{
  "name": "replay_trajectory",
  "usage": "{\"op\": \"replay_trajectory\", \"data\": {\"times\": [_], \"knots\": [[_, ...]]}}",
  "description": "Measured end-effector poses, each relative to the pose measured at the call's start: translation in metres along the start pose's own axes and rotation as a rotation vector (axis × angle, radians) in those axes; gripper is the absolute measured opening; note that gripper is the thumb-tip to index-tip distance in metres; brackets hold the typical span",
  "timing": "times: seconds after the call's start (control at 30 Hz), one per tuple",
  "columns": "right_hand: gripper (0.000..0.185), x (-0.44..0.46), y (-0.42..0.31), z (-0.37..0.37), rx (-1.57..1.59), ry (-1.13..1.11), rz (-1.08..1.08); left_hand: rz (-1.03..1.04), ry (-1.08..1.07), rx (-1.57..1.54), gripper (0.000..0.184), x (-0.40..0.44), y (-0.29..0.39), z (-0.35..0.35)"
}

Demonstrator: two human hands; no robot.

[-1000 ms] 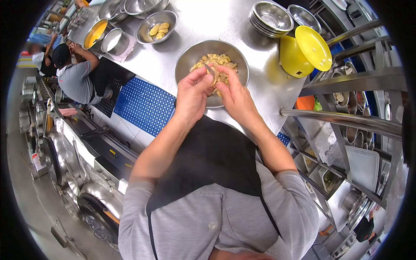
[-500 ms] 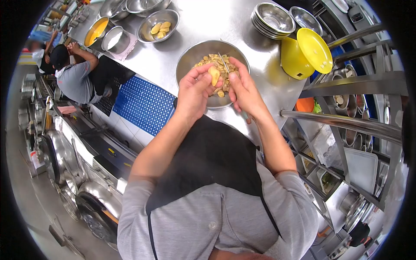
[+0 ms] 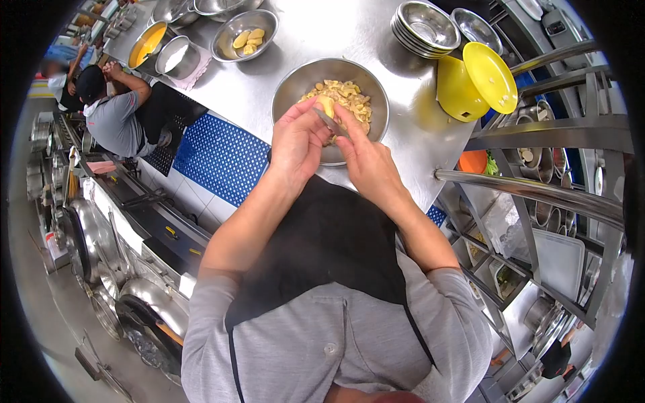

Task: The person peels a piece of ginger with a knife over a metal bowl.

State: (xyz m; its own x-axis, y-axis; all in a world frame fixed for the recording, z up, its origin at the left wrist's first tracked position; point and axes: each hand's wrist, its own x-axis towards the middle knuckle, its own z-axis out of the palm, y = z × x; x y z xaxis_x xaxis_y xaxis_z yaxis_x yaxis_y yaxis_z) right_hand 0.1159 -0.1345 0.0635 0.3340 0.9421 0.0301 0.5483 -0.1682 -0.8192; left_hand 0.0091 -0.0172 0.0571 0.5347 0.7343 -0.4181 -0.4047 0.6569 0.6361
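Note:
My left hand [image 3: 298,141] pinches a pale yellow piece of peeled ginger [image 3: 326,104] above the large steel bowl [image 3: 381,124]. In my right hand [image 3: 371,161] is a small knife [image 3: 330,122]; its handle is hidden in my palm. The blade lies against or just beside the ginger, close to my left fingers. Beneath both hands, the bowl holds many yellow-brown pieces [image 3: 353,96], some with peel on them.
A smaller steel bowl [image 3: 228,52] with several larger ginger pieces stands beyond, to the left. Pots [image 3: 180,66] stand by it. Stacked bowls [image 3: 398,37] and a yellow container [image 3: 451,87] are at right, by a metal rack [image 3: 537,138]. Another person [image 3: 114,107] is at far left.
My right hand has brought the knife blade over to the ginger in my left hand. The ginger has shifted slightly up and left, and the hands are closer together.

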Motion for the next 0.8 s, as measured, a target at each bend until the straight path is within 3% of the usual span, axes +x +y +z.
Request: {"op": "replay_trajectory", "data": {"times": [0.33,0.43,0.53,0.63,0.8], "knots": [[0.043,0.011,-0.008,0.003,0.025,0.029,0.101,0.132,-0.009,0.035,0.023,0.000,-0.009,-0.005],[0.041,0.011,-0.002,0.004,0.120,0.060,0.013,0.129,-0.069,0.041,0.023,0.002,-0.009,-0.010],[0.040,0.009,-0.003,-0.002,0.109,0.020,0.089,0.087,-0.154,0.092,0.021,0.004,-0.010,-0.017],[0.039,0.018,0.006,-0.011,0.420,-0.082,0.296,0.009,-0.209,0.129,0.021,0.001,-0.011,-0.016],[0.044,0.008,0.012,-0.003,0.192,0.013,0.056,-0.038,-0.172,0.095,0.023,0.002,-0.003,-0.009]]}}
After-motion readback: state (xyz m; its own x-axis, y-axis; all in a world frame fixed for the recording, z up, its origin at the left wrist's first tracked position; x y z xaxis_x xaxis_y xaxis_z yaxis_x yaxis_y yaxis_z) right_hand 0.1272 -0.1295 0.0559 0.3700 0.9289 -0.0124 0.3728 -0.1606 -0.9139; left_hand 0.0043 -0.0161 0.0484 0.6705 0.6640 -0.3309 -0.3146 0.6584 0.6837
